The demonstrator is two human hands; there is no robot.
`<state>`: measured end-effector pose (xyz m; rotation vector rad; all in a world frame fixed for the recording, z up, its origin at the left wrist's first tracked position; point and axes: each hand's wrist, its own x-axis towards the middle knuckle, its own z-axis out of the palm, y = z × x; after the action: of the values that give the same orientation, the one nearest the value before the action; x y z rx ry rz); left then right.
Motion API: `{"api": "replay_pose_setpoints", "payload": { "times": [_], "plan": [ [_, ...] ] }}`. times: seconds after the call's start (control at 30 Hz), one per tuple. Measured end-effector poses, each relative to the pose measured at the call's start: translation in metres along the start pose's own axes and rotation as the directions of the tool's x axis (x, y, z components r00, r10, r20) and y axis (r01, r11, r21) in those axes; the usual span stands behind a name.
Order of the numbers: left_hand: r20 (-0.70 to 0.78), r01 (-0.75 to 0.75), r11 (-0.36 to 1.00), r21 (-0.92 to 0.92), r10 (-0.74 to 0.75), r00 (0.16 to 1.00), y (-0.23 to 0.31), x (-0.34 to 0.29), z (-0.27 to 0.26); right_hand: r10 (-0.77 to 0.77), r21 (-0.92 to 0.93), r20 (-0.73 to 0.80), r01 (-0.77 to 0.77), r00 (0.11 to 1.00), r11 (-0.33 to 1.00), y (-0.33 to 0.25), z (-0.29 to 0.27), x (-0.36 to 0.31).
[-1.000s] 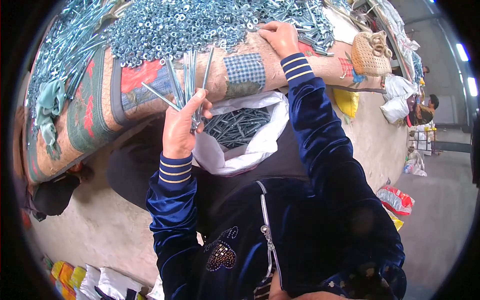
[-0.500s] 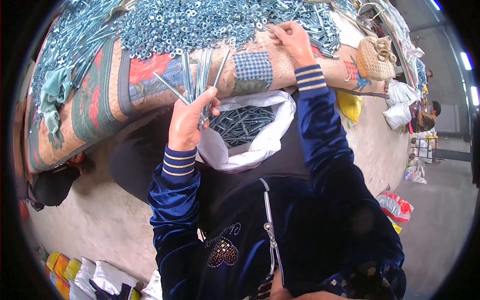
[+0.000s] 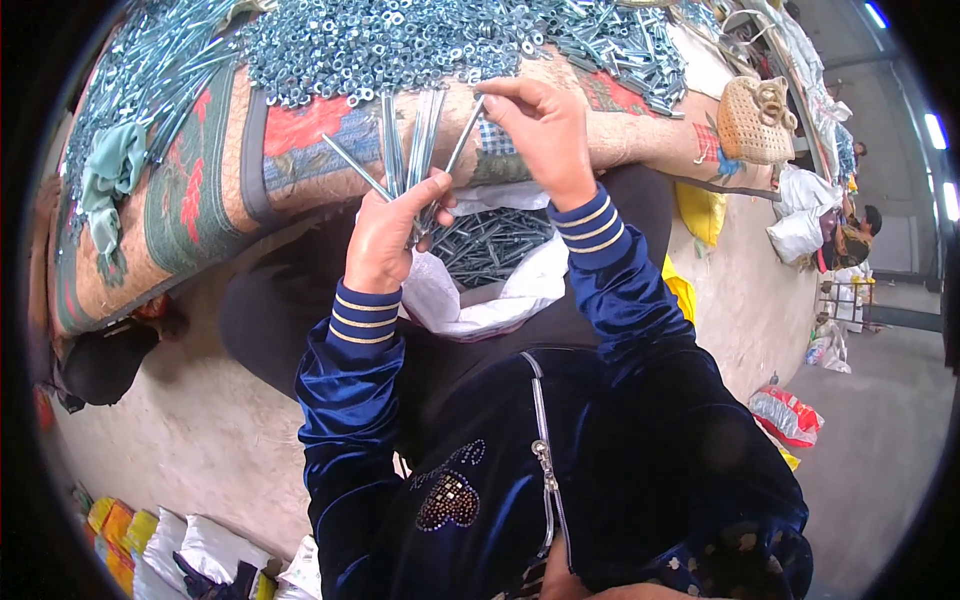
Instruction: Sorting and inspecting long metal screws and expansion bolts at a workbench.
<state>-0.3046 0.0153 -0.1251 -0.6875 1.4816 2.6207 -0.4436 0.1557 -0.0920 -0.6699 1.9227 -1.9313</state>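
Note:
My left hand (image 3: 385, 238) is closed round a fanned bunch of long, thin metal rods (image 3: 392, 150), which point up and away from me. One rod leans out to the left, another to the right. My right hand (image 3: 545, 135) pinches thumb and forefinger at the upper end of the right-leaning rod (image 3: 464, 135). Whatever small thing lies between those fingertips is hidden. Just beyond my hands a large heap of loose metal nuts (image 3: 370, 45) covers the work surface. Below them a white sack (image 3: 470, 318) stands open, filled with dark metal bolts (image 3: 490, 248).
Long rods (image 3: 160, 85) lie heaped at the left beside a teal cloth (image 3: 112, 165). Short metal pieces (image 3: 630, 60) are piled at the right. A patterned cover (image 3: 190, 190) drapes the surface's edge. A woven basket (image 3: 755, 120) sits at the right end; another person (image 3: 858, 230) is farther off.
My right hand has come left and nearer, from the edge of the nut heap to the rod's tip. My left hand, still holding the rods, has shifted slightly right.

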Motion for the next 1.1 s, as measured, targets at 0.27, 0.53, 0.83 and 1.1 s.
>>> {"api": "replay_pose_setpoints", "payload": {
  "times": [0.27, 0.53, 0.83, 1.1],
  "plan": [
    [-0.072, -0.09, 0.984, -0.154, 0.08, 0.994, 0.003, 0.001, -0.002, -0.713, -0.877, 0.139, 0.42, 0.688, 0.234, 0.022, -0.011, 0.068],
    [-0.063, -0.066, 0.99, -0.124, 0.058, 0.996, 0.006, -0.002, -0.003, -0.615, -0.877, 0.14, 0.386, 0.776, 0.287, 0.014, -0.019, 0.067],
    [0.02, -0.04, 0.999, -0.012, 0.04, 0.999, 0.004, -0.003, 0.0, 0.052, -0.009, 0.33, -0.052, 0.943, 0.999, -0.008, -0.039, 0.03],
    [-0.074, -0.198, 0.979, -0.05, 0.194, 0.978, -0.002, 0.001, 0.004, 0.256, -0.018, 0.315, -0.264, 0.914, 0.964, -0.008, -0.011, -0.006]
  ]
}}
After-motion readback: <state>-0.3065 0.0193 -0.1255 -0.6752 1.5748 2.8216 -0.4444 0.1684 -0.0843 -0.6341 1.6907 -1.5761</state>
